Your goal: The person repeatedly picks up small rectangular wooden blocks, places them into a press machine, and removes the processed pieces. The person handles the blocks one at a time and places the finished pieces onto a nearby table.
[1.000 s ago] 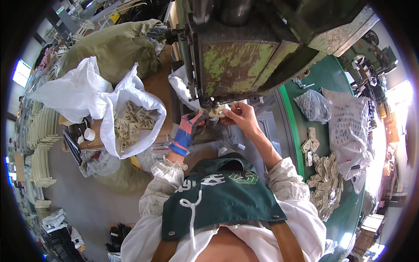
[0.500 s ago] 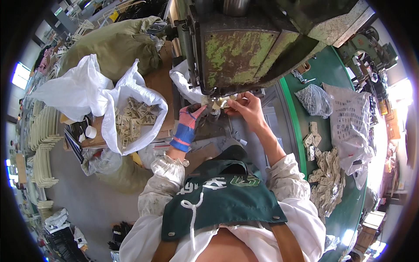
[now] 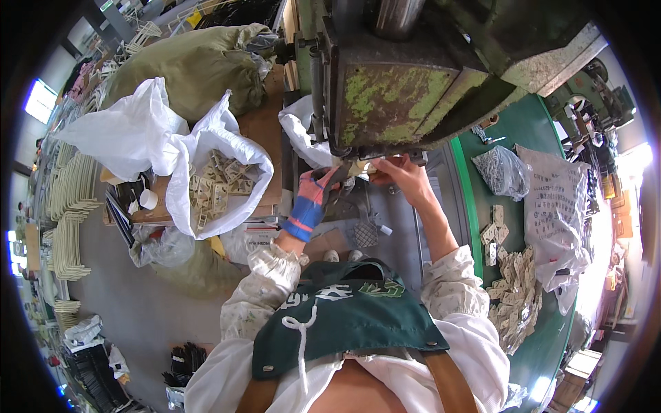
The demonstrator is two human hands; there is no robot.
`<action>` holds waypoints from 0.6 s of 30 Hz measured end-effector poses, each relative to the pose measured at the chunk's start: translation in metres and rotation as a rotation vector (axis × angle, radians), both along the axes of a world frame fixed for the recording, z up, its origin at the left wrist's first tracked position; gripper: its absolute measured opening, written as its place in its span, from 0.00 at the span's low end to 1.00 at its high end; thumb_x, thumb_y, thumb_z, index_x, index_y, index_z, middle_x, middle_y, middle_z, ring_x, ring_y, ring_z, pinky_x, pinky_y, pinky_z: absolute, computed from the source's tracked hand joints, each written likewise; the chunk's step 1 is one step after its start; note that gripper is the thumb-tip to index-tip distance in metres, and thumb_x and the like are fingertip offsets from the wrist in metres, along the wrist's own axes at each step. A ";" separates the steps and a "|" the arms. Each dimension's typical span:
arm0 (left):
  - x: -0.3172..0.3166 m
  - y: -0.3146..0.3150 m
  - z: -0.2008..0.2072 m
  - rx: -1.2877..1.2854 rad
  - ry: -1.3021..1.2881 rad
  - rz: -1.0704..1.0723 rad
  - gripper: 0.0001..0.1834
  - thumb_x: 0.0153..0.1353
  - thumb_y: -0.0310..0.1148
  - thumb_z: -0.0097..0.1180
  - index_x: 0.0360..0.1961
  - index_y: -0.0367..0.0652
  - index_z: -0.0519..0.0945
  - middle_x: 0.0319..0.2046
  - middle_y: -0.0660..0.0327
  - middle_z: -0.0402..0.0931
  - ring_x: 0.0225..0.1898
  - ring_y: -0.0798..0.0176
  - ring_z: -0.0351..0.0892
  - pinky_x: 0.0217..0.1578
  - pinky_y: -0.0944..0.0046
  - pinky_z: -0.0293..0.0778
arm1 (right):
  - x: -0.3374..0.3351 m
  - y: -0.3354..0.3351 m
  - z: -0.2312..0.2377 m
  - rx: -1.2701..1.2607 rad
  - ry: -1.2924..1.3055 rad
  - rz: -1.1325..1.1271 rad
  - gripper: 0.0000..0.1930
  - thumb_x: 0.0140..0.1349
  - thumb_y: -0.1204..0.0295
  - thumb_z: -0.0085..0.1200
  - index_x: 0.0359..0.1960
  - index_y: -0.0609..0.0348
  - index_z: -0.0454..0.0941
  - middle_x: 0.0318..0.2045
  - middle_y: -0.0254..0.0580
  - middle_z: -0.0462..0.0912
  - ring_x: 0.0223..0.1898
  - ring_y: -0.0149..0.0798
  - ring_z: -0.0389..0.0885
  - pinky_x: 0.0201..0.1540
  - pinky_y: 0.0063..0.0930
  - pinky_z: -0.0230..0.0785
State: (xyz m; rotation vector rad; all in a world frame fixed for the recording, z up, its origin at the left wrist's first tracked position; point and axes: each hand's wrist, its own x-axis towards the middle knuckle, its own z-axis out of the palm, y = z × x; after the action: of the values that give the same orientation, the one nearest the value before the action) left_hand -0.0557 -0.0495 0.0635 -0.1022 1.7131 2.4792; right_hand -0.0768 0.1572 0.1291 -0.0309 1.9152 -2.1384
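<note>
Left hand (image 3: 318, 187), gloved, is closed on a small pale part (image 3: 354, 167) under the press (image 3: 392, 89). Right hand (image 3: 399, 175), bare, pinches the same part from the other side, fingers pressed together. The part sits at the press base, between both hands. A white sack (image 3: 206, 186) of parts stands left; loose parts (image 3: 513, 289) lie along the worktop's (image 3: 544, 138) right edge.

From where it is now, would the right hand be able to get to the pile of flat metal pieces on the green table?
Probably yes. The right hand is bare at the press, and the pile of flat metal pieces lies open on the green table on the same side, with nothing between them.
</note>
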 end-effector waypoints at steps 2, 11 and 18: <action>0.007 0.001 0.003 -0.101 0.008 0.018 0.08 0.57 0.29 0.58 0.30 0.33 0.80 0.23 0.65 0.75 0.25 0.73 0.74 0.28 0.72 0.72 | 0.004 0.000 -0.003 0.010 -0.041 -0.001 0.17 0.57 0.69 0.59 0.43 0.69 0.73 0.32 0.47 0.81 0.31 0.35 0.82 0.34 0.27 0.78; 0.002 -0.005 -0.013 0.049 -0.217 -0.039 0.10 0.56 0.35 0.60 0.30 0.37 0.80 0.21 0.67 0.74 0.22 0.74 0.73 0.24 0.75 0.68 | -0.005 0.005 -0.032 0.021 -0.118 -0.036 0.17 0.55 0.68 0.61 0.41 0.69 0.74 0.30 0.47 0.81 0.29 0.35 0.82 0.32 0.27 0.78; 0.004 0.007 -0.014 -0.073 -0.083 0.068 0.11 0.52 0.35 0.65 0.28 0.37 0.82 0.23 0.66 0.78 0.22 0.73 0.75 0.24 0.73 0.69 | -0.008 0.002 -0.031 -0.002 -0.107 -0.007 0.23 0.54 0.69 0.63 0.44 0.70 0.65 0.33 0.46 0.79 0.30 0.36 0.82 0.34 0.24 0.78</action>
State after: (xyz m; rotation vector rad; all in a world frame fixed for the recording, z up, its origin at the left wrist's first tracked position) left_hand -0.0518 -0.0429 0.0500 -0.2709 1.7951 2.4224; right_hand -0.0852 0.1591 0.0981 0.0887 1.8559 -2.1016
